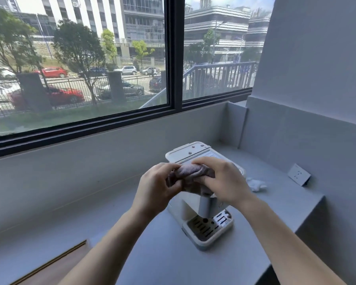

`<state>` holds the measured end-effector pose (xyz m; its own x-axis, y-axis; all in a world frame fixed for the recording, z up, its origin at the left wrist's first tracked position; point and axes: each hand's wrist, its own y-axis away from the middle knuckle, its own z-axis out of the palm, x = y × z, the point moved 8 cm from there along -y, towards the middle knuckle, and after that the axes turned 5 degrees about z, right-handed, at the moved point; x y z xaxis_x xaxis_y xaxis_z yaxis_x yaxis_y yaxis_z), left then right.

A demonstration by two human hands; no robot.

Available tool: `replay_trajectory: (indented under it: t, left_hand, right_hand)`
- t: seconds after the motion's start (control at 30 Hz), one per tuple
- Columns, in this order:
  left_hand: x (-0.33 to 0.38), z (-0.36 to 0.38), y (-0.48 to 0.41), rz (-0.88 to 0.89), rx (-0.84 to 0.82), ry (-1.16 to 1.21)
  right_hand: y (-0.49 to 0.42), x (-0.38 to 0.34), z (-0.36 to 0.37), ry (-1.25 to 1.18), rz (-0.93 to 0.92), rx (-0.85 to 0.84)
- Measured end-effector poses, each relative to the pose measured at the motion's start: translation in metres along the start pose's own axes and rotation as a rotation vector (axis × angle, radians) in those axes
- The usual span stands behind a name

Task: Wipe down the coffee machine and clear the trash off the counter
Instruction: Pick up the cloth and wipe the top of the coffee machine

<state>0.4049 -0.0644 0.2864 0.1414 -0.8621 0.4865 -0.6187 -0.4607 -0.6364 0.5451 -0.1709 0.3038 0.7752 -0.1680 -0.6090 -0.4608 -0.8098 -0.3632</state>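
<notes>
- My left hand (158, 187) pinches the left end of the cloth (190, 174), thumb and fingers closed on it.
- My right hand (224, 179) grips the right end of the same cloth, fingers curled over the top and thumb beneath.
- The cloth is bunched between both hands, held in the air above the front of the machine (206, 212), near its top; I cannot tell whether it touches.
- The machine stands upright on the desk (152, 254), directly below and behind my hands, with its lid (188, 151) showing just past my fingers.
- Its drip tray (210, 225) sits at the base, nearest me, a slotted grate lying in it; I see no cup on it.
- A crumpled white tissue (256, 184) lies on the desk just right of the machine, beyond my right hand and apart from it.
- A socket (299, 174) is on the wall to the right of the tissue.
- A window (173, 58) runs along behind the desk.
</notes>
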Motion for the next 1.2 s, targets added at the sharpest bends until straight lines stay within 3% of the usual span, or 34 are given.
replay_trajectory:
  t: [0.4, 0.6, 0.73, 0.8, 0.9, 1.03, 1.2]
  left_hand:
    - [0.054, 0.095, -0.028, 0.153, -0.073, -0.057]
    - [0.051, 0.129, -0.003, 0.221, 0.063, -0.193]
    - [0.050, 0.138, 0.012, 0.264, 0.164, -0.282]
    - [0.049, 0.143, 0.017, 0.243, 0.168, -0.309]
    - [0.046, 0.149, 0.018, 0.168, 0.189, -0.321]
    - [0.046, 0.151, 0.019, 0.141, 0.251, -0.286]
    - [0.049, 0.155, 0.022, 0.207, 0.231, -0.319]
  right_hand:
    - [0.001, 0.074, -0.049, 0.125, 0.170, 0.091]
    - [-0.011, 0.128, -0.040, 0.125, 0.215, -0.009]
    - [-0.020, 0.135, -0.028, 0.057, 0.115, -0.135]
    - [-0.023, 0.135, -0.018, 0.133, 0.042, -0.177]
    - [-0.027, 0.134, -0.012, 0.245, -0.059, -0.109]
    - [-0.025, 0.141, -0.016, 0.113, -0.151, 0.017]
    - [-0.042, 0.158, -0.018, 0.034, -0.041, 0.103]
